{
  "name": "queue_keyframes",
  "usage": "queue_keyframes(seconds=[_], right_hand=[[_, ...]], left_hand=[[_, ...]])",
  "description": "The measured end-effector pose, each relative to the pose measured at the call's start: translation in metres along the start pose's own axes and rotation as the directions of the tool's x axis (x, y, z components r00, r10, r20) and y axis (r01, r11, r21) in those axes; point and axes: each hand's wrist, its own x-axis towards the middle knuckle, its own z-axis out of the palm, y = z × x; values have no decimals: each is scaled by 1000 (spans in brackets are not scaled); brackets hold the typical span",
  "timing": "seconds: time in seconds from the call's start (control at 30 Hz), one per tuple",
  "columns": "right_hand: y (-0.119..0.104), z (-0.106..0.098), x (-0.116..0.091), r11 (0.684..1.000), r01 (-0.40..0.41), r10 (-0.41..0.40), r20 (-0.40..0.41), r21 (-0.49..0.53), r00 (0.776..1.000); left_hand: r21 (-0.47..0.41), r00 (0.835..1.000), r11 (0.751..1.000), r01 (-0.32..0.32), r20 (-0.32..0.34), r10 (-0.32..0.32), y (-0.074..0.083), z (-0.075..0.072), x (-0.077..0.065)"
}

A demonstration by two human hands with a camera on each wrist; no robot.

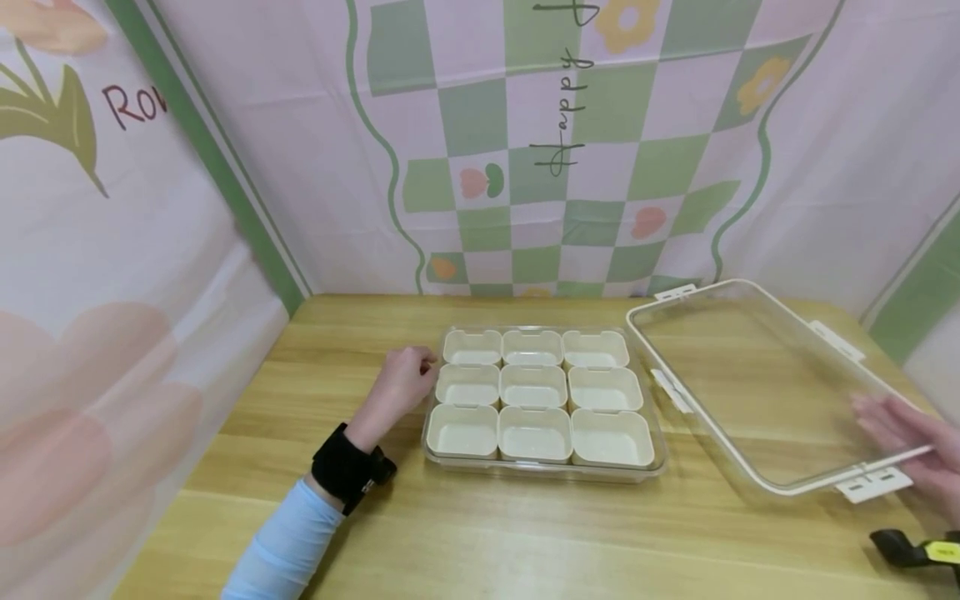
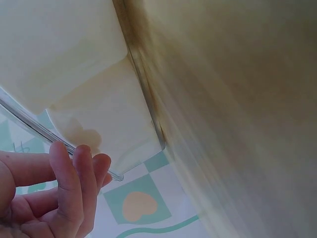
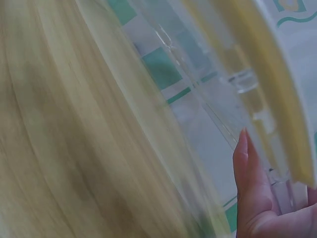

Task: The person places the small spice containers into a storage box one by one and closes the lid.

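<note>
A clear plastic box (image 1: 544, 472) stands on the table with several cream compartment cups (image 1: 534, 386) in rows inside it. My left hand (image 1: 407, 377) is at the box's left side; in the left wrist view, the bent fingers (image 2: 72, 186) of that hand pinch the clear rim (image 2: 32, 120). Off to the right, my right hand (image 1: 911, 437) holds the transparent lid (image 1: 738, 461) by its right end, tilted above the table. White clips (image 1: 873, 483) sit along the lid's white frame. The right wrist view shows the thumb (image 3: 252, 183) against the lid's edge, the other fingers mostly hidden.
The wooden table (image 1: 480, 533) runs back to a printed curtain (image 1: 540, 183) with a checked pattern. Another patterned curtain (image 1: 112, 292) hangs along the left side. The lid's left edge comes close to the box's right side.
</note>
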Motion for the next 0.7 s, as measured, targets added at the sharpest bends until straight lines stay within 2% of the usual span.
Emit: queue_keyframes(seconds=[0.07, 0.27, 0.4, 0.5, 0.6, 0.7], right_hand=[[0, 1, 0, 1000, -4, 4, -3, -5, 1000], [-2, 3, 2, 999, -21, 23, 63, -30, 998], [-2, 6, 0, 999, 31, -29, 68, -15, 997], [-1, 12, 1, 998, 55, -55, 31, -13, 998], [0, 21, 6, 999, 21, -20, 23, -40, 1000], [3, 28, 11, 997, -25, 31, 72, -73, 997]], left_hand=[[-1, 1000, 1000, 0, 3, 0, 0, 0, 0], [10, 1000, 1000, -4, 8, 4, 1, 2, 1], [12, 1000, 1000, 5, 10, -5, 1, 2, 1], [9, 1000, 1000, 12, 14, -12, 0, 2, 2], [4, 1000, 1000, 16, 21, -16, 0, 2, 2], [6, 1000, 1000, 18, 23, -18, 0, 1, 3]])
